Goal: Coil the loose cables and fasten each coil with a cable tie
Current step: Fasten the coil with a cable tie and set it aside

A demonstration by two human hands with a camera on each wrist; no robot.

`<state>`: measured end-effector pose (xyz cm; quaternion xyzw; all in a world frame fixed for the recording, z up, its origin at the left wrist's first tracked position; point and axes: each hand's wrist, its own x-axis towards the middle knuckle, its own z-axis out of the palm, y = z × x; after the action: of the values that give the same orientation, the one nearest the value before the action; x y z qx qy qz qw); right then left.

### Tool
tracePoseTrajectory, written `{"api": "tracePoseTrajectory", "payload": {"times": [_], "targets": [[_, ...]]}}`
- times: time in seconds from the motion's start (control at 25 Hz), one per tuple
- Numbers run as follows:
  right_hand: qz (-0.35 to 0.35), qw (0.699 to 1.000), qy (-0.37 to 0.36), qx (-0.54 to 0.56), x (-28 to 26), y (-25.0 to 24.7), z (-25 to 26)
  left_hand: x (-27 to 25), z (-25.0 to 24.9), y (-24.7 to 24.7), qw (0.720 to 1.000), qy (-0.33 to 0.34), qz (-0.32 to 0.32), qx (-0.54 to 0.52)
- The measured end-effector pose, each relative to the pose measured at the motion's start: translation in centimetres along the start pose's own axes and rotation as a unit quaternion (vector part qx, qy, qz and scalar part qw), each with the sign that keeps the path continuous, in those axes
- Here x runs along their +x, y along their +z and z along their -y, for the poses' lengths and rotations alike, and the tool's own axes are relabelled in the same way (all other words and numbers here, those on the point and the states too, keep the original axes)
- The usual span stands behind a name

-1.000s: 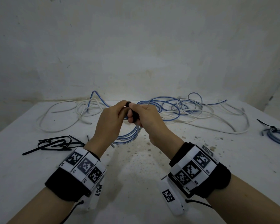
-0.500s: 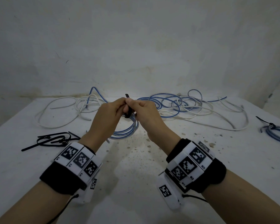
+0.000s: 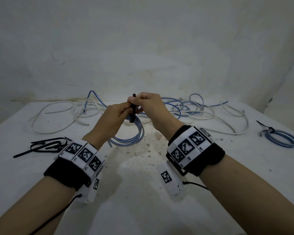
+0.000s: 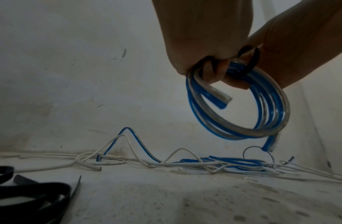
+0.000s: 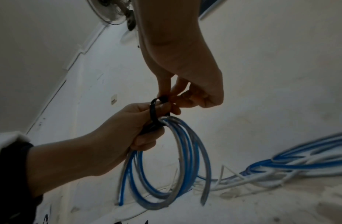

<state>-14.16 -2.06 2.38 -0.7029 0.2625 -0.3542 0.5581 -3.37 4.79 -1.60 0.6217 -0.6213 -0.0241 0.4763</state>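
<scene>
A coil of blue-and-clear cable (image 3: 133, 138) (image 4: 262, 119) (image 5: 178, 174) hangs in the air above the white table (image 3: 143, 192). My left hand (image 3: 115, 118) (image 5: 128, 131) grips the top of the coil. A black cable tie (image 3: 133, 107) (image 4: 251, 63) (image 5: 154, 115) is looped round the coil's strands there. My right hand (image 3: 148, 103) (image 5: 178, 97) pinches the tie's free end, which sticks up between the two hands. The tie's lock is hidden by the fingers.
Loose white and blue cables (image 3: 185, 109) (image 4: 185, 162) lie tangled along the back of the table by the wall. Several spare black cable ties (image 3: 46, 145) (image 4: 28, 195) lie at the left. A tied blue coil (image 3: 278, 138) rests at the far right.
Both hands have risen with the coil. The right hand has drawn the tie's tail upward, so more of it stands out above the fingers than before.
</scene>
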Motion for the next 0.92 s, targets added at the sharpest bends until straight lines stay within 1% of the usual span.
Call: {"api": "tracePoseTrajectory", "payload": {"times": [0.08, 0.16, 0.24, 0.28, 0.32, 0.36, 0.4, 0.44, 0.48, 0.52, 0.56, 0.6, 0.72, 0.76, 0.84, 0.92], "targets": [[-0.034, 0.999, 0.005, 0.007, 0.6, -0.1, -0.5, 0.1, 0.0, 0.2, 0.997, 0.016, 0.037, 0.07], [-0.068, 0.997, -0.006, -0.027, 1.7, -0.2, -0.9, 0.2, -0.2, 0.5, 0.986, 0.045, 0.069, 0.147], [-0.092, 0.993, -0.017, -0.066, 2.5, -0.7, -0.7, 0.2, -0.6, 1.1, 0.972, 0.085, 0.078, 0.205], [-0.099, 0.991, -0.026, -0.09, 2.6, -1.0, -0.5, 0.3, -0.9, 1.5, 0.964, 0.092, 0.082, 0.236], [-0.1, 0.988, -0.039, -0.114, 2.7, -1.3, -0.5, 0.3, -0.9, 2.0, 0.959, 0.082, 0.092, 0.255], [-0.095, 0.985, -0.054, -0.133, 2.6, -1.4, -0.5, 0.2, -0.6, 2.4, 0.963, 0.051, 0.102, 0.246], [-0.091, 0.982, -0.067, -0.148, 2.5, -1.7, -0.4, 0.1, -0.3, 2.7, 0.975, 0.005, 0.111, 0.194], [-0.092, 0.98, -0.075, -0.158, 2.3, -2.0, -0.4, 0.1, 0.1, 2.8, 0.986, -0.042, 0.113, 0.111], [-0.1, 0.979, -0.077, -0.16, 2.2, -2.4, -0.5, 0.2, 0.5, 2.7, 0.991, -0.077, 0.107, 0.031], [-0.108, 0.98, -0.075, -0.151, 2.1, -2.8, -0.6, 0.1, 0.6, 2.5, 0.991, -0.093, 0.098, -0.02], [-0.115, 0.98, -0.076, -0.141, 2.0, -3.2, -0.7, 0.0, 0.7, 2.3, 0.991, -0.09, 0.091, -0.035], [-0.114, 0.98, -0.086, -0.139, 1.9, -3.3, -0.6, 0.1, 0.5, 2.2, 0.992, -0.076, 0.092, -0.029], [-0.097, 0.96, -0.132, -0.229, 1.7, -2.2, -0.6, 0.1, -0.8, 2.5, 0.992, -0.014, 0.115, 0.058], [-0.099, 0.953, -0.137, -0.25, 1.7, -1.8, -0.5, 0.0, -1.2, 2.7, 0.991, -0.008, 0.116, 0.066], [-0.11, 0.955, -0.129, -0.244, 1.8, -1.4, -0.3, -0.1, -1.4, 2.8, 0.994, -0.008, 0.098, 0.049], [-0.103, 0.974, -0.083, -0.186, 1.7, -1.5, 0.0, -0.4, -1.2, 2.6, 0.997, -0.003, 0.063, 0.039]]}}
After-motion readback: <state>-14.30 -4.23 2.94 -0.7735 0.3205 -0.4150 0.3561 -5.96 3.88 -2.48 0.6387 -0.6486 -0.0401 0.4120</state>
